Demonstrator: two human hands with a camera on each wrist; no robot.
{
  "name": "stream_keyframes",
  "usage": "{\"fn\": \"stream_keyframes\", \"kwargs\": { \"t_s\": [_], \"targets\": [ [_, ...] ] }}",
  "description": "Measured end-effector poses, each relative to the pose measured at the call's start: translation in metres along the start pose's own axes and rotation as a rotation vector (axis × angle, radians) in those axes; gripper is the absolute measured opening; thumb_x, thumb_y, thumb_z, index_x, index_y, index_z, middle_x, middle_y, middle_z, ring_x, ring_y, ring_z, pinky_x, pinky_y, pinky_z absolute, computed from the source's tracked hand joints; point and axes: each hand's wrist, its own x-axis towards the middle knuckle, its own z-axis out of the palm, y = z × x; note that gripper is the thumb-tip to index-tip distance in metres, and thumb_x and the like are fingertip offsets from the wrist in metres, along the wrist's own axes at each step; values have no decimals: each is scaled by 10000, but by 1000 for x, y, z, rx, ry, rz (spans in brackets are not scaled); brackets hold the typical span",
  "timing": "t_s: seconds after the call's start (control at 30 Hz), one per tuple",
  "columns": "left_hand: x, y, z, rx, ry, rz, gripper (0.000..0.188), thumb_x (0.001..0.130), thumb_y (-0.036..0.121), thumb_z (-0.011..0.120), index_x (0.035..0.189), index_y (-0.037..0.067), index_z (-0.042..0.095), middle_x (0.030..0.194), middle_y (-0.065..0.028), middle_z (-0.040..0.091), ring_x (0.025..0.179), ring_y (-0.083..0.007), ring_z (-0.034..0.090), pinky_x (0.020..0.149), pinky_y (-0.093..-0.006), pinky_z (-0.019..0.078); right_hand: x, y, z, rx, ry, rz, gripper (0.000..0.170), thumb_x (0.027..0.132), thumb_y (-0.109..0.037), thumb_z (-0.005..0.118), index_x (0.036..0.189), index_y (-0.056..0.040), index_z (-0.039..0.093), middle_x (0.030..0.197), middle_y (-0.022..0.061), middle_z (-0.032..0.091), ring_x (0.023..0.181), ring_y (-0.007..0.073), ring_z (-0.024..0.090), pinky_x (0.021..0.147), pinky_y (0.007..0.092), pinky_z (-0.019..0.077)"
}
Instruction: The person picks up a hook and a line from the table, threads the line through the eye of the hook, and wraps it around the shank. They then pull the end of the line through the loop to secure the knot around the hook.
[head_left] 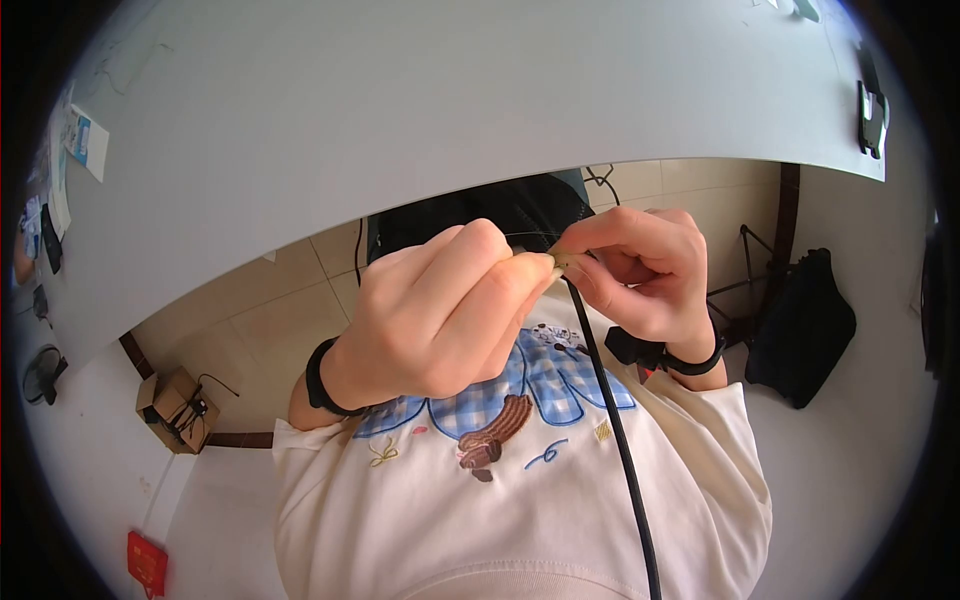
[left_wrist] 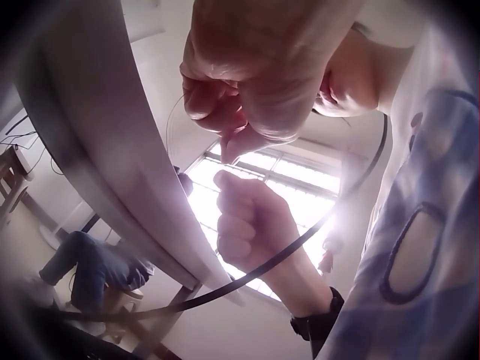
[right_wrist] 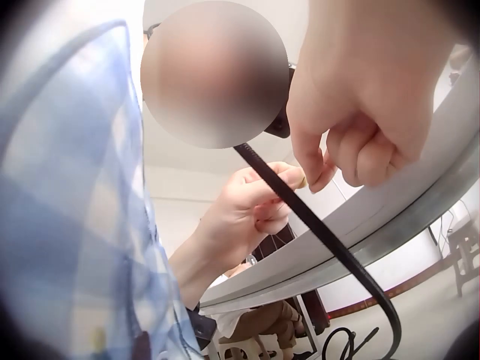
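Observation:
In the head view my left hand and right hand meet fingertip to fingertip in front of the torso, just off the table edge. Between them is a tiny yellowish-green piece, pinched by thumb and forefinger of each hand; its shape is mostly hidden. A fine thread runs above the fingertips. The left wrist view has my left hand over my right hand, both with curled fingers. My right hand and left hand also meet in the right wrist view.
A grey table spans the far side, with a black object at its right end. A black cord hangs before the shirt. On the floor are a cardboard box and a black bag. Another person's legs show under the table.

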Motion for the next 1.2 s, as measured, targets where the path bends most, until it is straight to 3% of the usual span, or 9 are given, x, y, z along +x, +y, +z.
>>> {"fn": "stream_keyframes", "kwargs": {
  "t_s": [0.2,0.27,0.6,0.67,0.73,0.87,0.97,1.07,1.2],
  "targets": [
    [-2,-6,6,107,-25,-33,147,627,-37,657,742,-24,566,645,-45,407,482,-127,439,369,-219,358,-9,18,16,-15,120,-92,168,664,61,576,796,-30,623,474,-5,393,389,63,330,370,231,252],
    [-4,-8,9,144,-45,-41,141,626,-37,651,736,-22,563,652,-45,405,484,-126,434,371,-217,355,-10,19,19,-222,195,-234,178,648,64,594,805,-18,610,510,10,442,387,97,380,364,243,293],
    [-8,1,11,210,-141,51,184,580,-102,651,735,-43,573,606,-65,425,449,-172,452,368,-251,367,-20,-9,6,-665,9,-378,169,597,-5,637,741,-26,550,541,2,384,403,111,402,338,251,322],
    [-8,0,11,198,-143,73,185,565,-103,647,725,-46,573,600,-63,415,445,-170,446,363,-250,364,-17,-14,2,-639,-1,-378,164,595,4,633,731,-28,548,538,3,385,406,116,410,340,252,326],
    [-9,-3,11,227,-109,196,116,613,-33,615,615,-4,503,657,-38,419,491,-98,401,357,-171,331,-12,-15,-1,-613,-12,-378,160,593,12,629,722,-31,546,534,4,385,409,120,418,343,253,330],
    [-10,-4,11,145,-96,187,133,615,-36,615,601,0,488,643,-38,398,479,-99,391,353,-175,318,0,-10,-6,-382,15,-383,221,556,107,615,745,-7,616,495,23,504,353,100,394,335,222,259],
    [-12,-5,9,113,-99,173,139,606,-36,617,601,3,483,626,-34,369,465,-98,380,352,-182,314,5,-10,-7,-218,-10,-200,163,592,82,618,725,-12,624,500,20,507,358,67,337,358,216,203],
    [-9,-3,9,68,-60,139,143,593,-33,617,605,5,481,615,-29,346,456,-98,373,351,-185,315,5,-14,-14,-160,-106,-69,138,659,42,604,753,-60,603,555,30,528,392,129,415,377,252,290],
    [-7,-1,9,51,-41,111,125,590,-27,616,627,2,500,610,-25,361,460,-100,384,351,-188,321,4,-10,-12,-127,-96,-17,132,668,28,612,756,-70,615,529,16,511,375,90,366,370,237,250]
  ]
}}
